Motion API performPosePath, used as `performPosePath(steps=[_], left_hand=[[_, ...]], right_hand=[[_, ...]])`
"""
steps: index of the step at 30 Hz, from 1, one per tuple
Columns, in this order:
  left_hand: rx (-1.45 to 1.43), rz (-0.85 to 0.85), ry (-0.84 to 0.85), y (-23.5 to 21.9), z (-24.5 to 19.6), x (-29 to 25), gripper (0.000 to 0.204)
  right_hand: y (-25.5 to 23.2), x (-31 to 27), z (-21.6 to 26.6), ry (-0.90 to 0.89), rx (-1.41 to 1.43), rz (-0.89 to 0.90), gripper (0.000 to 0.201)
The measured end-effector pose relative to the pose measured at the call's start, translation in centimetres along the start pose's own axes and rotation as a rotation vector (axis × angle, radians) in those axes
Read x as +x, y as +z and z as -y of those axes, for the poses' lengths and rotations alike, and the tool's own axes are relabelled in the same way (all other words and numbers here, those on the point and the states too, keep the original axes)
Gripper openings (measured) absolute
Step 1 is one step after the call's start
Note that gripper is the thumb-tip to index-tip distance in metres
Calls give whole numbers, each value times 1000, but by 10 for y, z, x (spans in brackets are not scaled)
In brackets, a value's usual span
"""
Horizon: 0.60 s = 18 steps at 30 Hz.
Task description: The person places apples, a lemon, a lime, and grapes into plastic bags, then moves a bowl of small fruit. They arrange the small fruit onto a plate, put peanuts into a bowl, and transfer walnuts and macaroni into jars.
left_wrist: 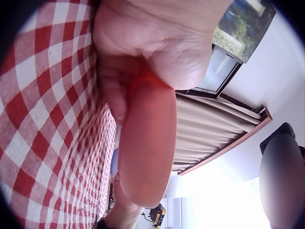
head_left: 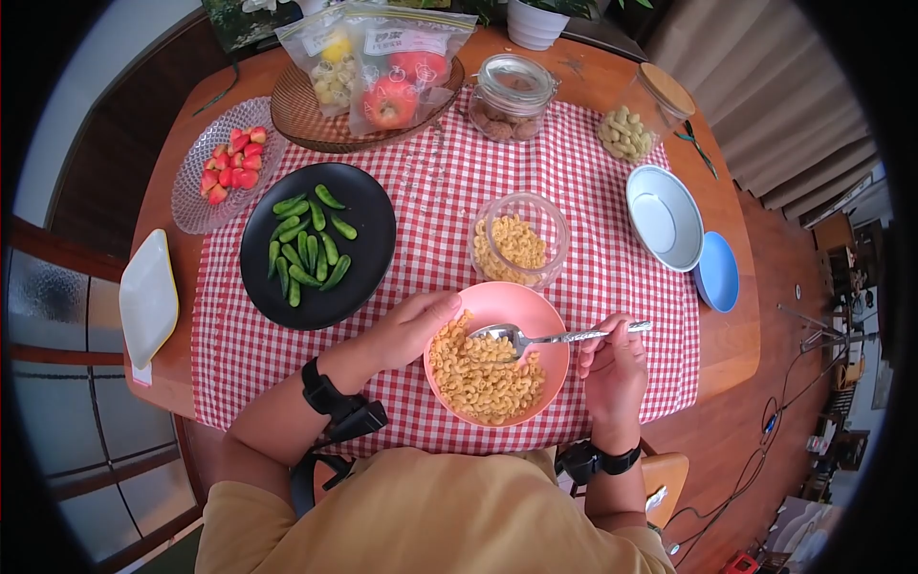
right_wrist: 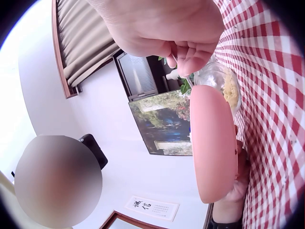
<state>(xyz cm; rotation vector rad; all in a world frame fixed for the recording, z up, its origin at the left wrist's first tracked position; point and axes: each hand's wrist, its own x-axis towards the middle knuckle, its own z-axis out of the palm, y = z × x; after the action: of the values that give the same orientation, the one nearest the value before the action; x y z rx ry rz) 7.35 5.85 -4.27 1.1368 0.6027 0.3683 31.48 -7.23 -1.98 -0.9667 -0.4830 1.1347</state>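
Note:
A pink bowl [head_left: 553, 387] of curly macaroni [head_left: 488, 390] stands near the table's front edge, seen from the side in both wrist views [left_wrist: 148, 143] [right_wrist: 213, 148]. My left hand [head_left: 421, 325] holds its left rim, thumb on top, fingers against its outside in the left wrist view. My right hand [head_left: 615, 371] pinches the handle of a metal spoon [head_left: 574, 336]; the spoon's head lies on the macaroni inside the bowl. Just behind the bowl is a clear round container [head_left: 555, 215] with more macaroni in it.
A black plate of cucumbers [head_left: 311, 244] and a glass bowl of red-and-white pieces [head_left: 229, 167] lie left. Behind are a basket [head_left: 296, 124] with bagged produce, a walnut jar [head_left: 512, 100] and a nut jar [head_left: 631, 124]. Right are white [head_left: 664, 215] and blue [head_left: 717, 273] bowls; far left, a white tray [head_left: 150, 297].

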Motion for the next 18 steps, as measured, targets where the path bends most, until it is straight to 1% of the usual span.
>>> performPosePath(steps=[4,6,7,9,10,12,13,14,16,17,18], left_hand=[[37,-3,-6,0,-1,0,43],[46,3,-4,0,-1,0,44],[26,4,-11,0,-1,0,44],[6,5,-16,1,-1,0,45],[22,8,-10,1,-2,-1,46],[38,10,-3,2,-4,-1,46],[51,7,-11,2,-5,-2,46],[63,4,-19,2,-6,-2,46],[71,7,-18,2,-6,-1,46],[79,11,-18,1,-5,-1,45],[80,11,-17,1,-4,-1,45]], right_hand=[[4,1,7,1,-7,-45,23],[6,6,13,-60,22,-38,23],[7,8,17,-61,22,-38,23],[10,12,25,-129,42,-66,23],[13,14,29,-130,42,-66,23],[16,19,35,-231,-1,-80,23],[13,23,36,-272,-16,-38,24],[14,25,37,-272,-17,-37,24],[17,29,39,-361,-69,-38,25],[18,30,39,-361,-69,-37,25],[19,30,39,-392,-133,-38,24]])
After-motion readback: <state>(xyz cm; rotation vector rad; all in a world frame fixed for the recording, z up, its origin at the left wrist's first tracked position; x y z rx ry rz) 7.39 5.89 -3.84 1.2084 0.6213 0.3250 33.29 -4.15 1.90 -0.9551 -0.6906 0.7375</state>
